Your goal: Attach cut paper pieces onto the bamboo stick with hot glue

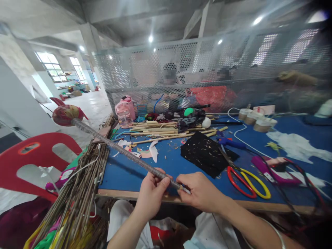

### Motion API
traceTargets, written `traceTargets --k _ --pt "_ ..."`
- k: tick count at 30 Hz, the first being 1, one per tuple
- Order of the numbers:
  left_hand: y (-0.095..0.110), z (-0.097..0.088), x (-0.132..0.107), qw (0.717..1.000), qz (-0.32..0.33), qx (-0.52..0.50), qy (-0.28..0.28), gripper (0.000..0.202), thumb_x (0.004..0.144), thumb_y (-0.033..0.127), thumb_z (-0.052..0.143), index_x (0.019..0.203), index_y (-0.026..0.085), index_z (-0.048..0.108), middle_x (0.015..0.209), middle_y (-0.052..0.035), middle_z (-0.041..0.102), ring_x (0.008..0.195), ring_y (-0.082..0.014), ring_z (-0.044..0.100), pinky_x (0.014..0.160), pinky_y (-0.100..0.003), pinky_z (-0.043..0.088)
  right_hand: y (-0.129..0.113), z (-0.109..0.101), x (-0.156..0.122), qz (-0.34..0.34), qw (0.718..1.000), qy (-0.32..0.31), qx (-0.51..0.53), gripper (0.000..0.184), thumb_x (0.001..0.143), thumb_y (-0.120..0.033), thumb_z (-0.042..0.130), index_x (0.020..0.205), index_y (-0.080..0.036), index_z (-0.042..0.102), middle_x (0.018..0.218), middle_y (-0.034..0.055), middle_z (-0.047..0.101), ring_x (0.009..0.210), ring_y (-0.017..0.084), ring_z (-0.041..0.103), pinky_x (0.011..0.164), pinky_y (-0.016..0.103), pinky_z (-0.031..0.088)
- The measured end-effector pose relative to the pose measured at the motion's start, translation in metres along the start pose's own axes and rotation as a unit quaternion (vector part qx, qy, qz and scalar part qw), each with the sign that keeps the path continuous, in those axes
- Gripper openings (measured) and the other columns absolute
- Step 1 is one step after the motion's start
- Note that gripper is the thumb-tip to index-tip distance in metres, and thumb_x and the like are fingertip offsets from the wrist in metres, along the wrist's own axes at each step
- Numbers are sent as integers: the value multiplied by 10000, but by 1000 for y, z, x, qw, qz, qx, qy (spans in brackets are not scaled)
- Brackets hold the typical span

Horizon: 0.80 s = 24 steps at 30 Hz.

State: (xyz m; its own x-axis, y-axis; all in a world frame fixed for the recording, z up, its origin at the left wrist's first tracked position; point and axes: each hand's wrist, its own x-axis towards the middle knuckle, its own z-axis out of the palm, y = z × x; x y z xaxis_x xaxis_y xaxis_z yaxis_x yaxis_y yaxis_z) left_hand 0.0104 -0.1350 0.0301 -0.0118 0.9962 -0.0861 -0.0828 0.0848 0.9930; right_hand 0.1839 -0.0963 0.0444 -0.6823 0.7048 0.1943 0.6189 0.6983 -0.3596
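Note:
A long stick (pixel 116 146) wrapped in shiny grey film slants from the upper left down to the table's front edge. At its far end is a rounded red and gold ornament (pixel 66 115) with pointed red flaps. My left hand (pixel 153 192) is closed round the stick near its lower end, thumb on top. Beside it, my right hand (pixel 199 192) pinches the stick's tip, where a pale bit shows between the fingers. Scissors (pixel 242 180) with one red and one yellow handle lie right of my right hand, partly on a black cloth (pixel 204 155).
Thin brown sticks (pixel 77 183) are bundled left of the blue table (pixel 166 166), near a red chair (pixel 33 155). Bamboo rods (pixel 160 131), a blue glue gun (pixel 232 142), purple device (pixel 277 173) and cables lie on the table. Behind stands a perforated metal screen (pixel 145 65), people beyond it.

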Motion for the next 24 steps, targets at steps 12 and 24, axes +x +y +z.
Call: traceTargets --k 12,24 --pt "78 55 -38 718 285 623 -121 117 716 267 637 798 184 641 645 -110 637 590 -250 588 616 -357 427 8 -46 -57 -188 968 104 -133 121 799 -161 482 699 -197 540 548 14 537 500 136 461 487 295 232" --pt "83 84 -83 874 122 435 -177 191 821 359 497 843 274 666 694 -37 667 592 -183 577 549 -233 355 -7 -132 -61 -85 963 -209 144 75 583 -129 635 617 -196 639 493 -63 497 436 69 374 406 198 242"
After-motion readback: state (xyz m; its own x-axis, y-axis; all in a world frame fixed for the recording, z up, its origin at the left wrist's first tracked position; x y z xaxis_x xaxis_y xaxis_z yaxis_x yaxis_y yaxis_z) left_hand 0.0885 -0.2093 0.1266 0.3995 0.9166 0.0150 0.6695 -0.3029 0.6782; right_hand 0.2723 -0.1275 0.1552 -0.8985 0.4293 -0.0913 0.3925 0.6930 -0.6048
